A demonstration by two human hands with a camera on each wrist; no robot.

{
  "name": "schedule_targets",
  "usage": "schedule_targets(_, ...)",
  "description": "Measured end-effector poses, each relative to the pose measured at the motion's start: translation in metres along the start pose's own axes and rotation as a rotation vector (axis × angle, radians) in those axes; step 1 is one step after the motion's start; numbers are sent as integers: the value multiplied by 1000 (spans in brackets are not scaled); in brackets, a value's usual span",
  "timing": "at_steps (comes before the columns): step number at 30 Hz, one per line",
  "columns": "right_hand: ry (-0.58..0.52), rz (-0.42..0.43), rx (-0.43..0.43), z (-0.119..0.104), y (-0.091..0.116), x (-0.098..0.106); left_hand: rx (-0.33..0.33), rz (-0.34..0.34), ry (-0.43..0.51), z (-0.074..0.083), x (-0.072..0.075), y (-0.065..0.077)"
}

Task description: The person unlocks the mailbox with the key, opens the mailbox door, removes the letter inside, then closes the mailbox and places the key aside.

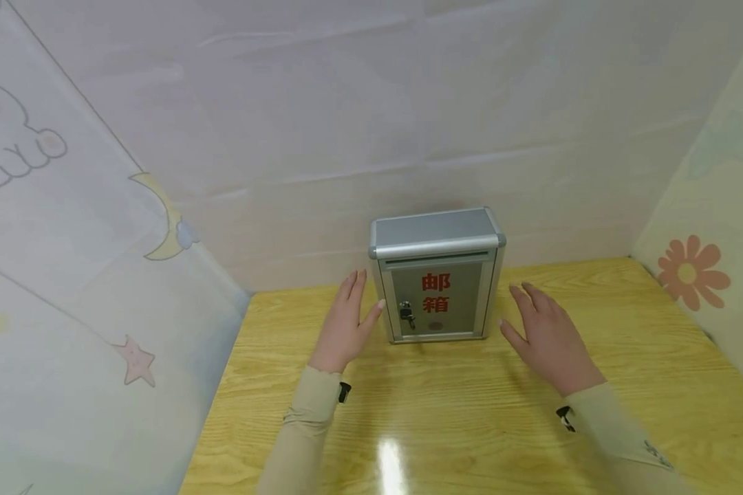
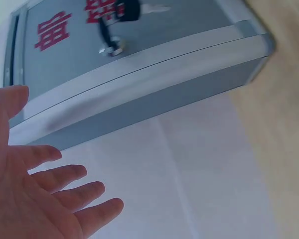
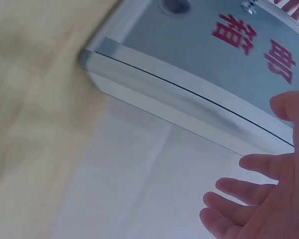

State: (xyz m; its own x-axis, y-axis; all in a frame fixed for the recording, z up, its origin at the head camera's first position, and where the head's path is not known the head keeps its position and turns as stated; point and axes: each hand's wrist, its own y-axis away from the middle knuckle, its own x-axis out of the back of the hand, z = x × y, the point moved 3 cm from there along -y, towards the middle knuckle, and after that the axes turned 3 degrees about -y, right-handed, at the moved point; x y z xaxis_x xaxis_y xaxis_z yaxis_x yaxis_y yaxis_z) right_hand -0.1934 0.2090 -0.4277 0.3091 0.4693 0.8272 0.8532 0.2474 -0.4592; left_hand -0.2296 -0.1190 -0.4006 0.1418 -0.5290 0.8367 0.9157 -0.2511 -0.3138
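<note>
A grey metal mailbox (image 1: pixel 464 295) with silver edges and red characters stands upright on the wooden table, a slot (image 1: pixel 436 259) near its top. Keys (image 1: pixel 407 315) hang from the lock at the left of its door. My left hand (image 1: pixel 345 323) is beside the box's left side, fingers extended, holding nothing; in the left wrist view its palm faces the box. On the other side, my right hand (image 1: pixel 547 333) is held apart from the box with its fingers spread and nothing in them. Both wrist views show the mailbox's side close to the fingertips.
The yellow wood-grain table (image 1: pixel 470 412) extends in front of and beside the box. Behind it rises a pale cloth-like wall (image 1: pixel 408 124). Printed walls flank the table, with a moon (image 1: pixel 161 216) on the left and a red flower (image 1: pixel 693 271) on the right.
</note>
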Motion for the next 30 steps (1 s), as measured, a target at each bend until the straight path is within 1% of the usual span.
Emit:
schedule_targets(2,-10,20,1,-1,-10,10,-23,5,-6,4,8,-10)
schedule_targets(8,-31,53,16,-9,-40,33,-62,22,41,19,31,-35)
schedule_targets(12,-47,70,28,-14,-57,46,-83,25,63,26,40,-48)
schedule_targets(15,-61,87,35,-17,-68,54,-84,6,74,30,43,-55)
schedule_targets(18,-86,87,30,-21,-78,61,-80,-8,88,32,43,-62)
schedule_targets(24,-101,36,18,-31,-97,67,-73,-20,102,29,42,-70)
schedule_targets(30,-126,-45,-27,-36,-107,64,-76,-29,118,25,38,-75)
